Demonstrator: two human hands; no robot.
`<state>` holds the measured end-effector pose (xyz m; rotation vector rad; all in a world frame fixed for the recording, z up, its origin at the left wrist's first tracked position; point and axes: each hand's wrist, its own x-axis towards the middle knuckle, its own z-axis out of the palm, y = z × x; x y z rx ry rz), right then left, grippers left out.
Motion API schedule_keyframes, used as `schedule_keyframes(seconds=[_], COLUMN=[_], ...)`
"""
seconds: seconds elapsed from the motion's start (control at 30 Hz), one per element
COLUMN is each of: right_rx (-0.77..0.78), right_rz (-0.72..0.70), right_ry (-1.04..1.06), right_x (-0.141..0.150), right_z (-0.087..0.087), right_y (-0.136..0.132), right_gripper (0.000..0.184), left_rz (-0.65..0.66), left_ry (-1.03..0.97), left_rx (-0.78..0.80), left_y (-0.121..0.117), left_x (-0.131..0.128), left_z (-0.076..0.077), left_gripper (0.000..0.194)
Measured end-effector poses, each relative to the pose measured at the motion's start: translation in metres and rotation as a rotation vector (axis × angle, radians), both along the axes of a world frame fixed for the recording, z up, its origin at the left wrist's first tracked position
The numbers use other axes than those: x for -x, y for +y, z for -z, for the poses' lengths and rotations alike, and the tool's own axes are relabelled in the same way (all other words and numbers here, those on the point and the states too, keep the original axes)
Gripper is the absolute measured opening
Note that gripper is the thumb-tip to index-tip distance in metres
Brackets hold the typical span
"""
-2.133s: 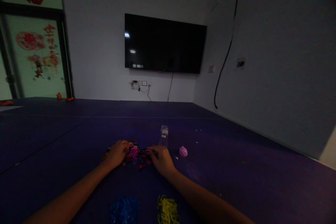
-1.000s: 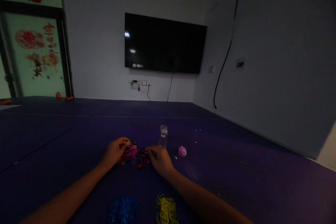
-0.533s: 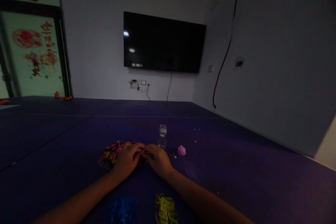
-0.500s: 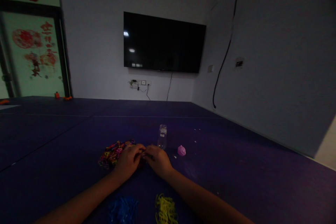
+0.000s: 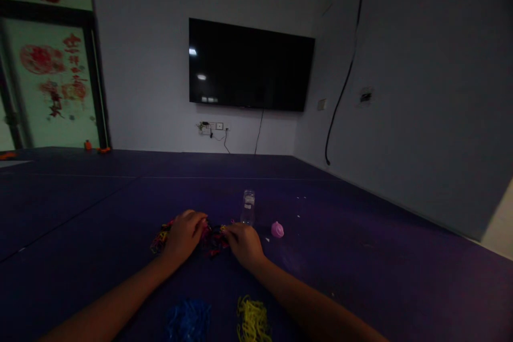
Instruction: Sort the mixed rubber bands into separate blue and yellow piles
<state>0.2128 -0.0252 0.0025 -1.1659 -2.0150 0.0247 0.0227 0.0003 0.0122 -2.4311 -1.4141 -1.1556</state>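
Observation:
A heap of mixed-colour rubber bands (image 5: 212,239) lies on the purple floor mat (image 5: 360,256) in front of me. My left hand (image 5: 183,234) rests on the heap's left part with curled fingers. My right hand (image 5: 243,243) is at the heap's right edge, fingers pinched on bands. Closer to me lie a blue pile of bands (image 5: 188,320) and a yellow pile of bands (image 5: 253,320).
A small clear bottle (image 5: 248,207) stands just beyond my right hand, with a pink lid (image 5: 277,230) to its right. A dark wall-mounted screen (image 5: 250,67) hangs ahead, and a door with red decorations (image 5: 52,77) is at the far left.
My left hand slid right to meet my right hand, then moved back left onto the heap. The right hand stayed at the heap's right edge.

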Motion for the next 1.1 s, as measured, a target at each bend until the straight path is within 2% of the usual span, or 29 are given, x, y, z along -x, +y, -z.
schedule_keyframes(seconds=[0.2, 0.33, 0.73, 0.9, 1.1], right_rx=[-0.006, -0.015, -0.01, -0.002, -0.004], right_rz=[-0.022, -0.023, -0.04, -0.015, -0.017], right_ry=[0.012, 0.004, 0.004, -0.033, -0.046], right_x=[0.001, 0.002, 0.001, 0.0, -0.001], right_z=[-0.001, -0.002, -0.003, -0.001, 0.002], right_y=[0.0, -0.002, -0.004, -0.002, 0.0], right_gripper=[0.024, 0.025, 0.024, 0.026, 0.027], left_rz=[0.121, 0.13, 0.198, 0.185, 0.075], left_ry=[0.181, 0.189, 0.163, 0.085, 0.004], left_rx=[0.09, 0.096, 0.127, 0.146, 0.112], left_y=[0.015, 0.013, 0.014, 0.016, 0.018], left_x=[0.013, 0.012, 0.009, 0.009, 0.011], left_z=[0.01, 0.013, 0.007, 0.006, 0.007], left_gripper=[0.025, 0.028, 0.027, 0.026, 0.023])
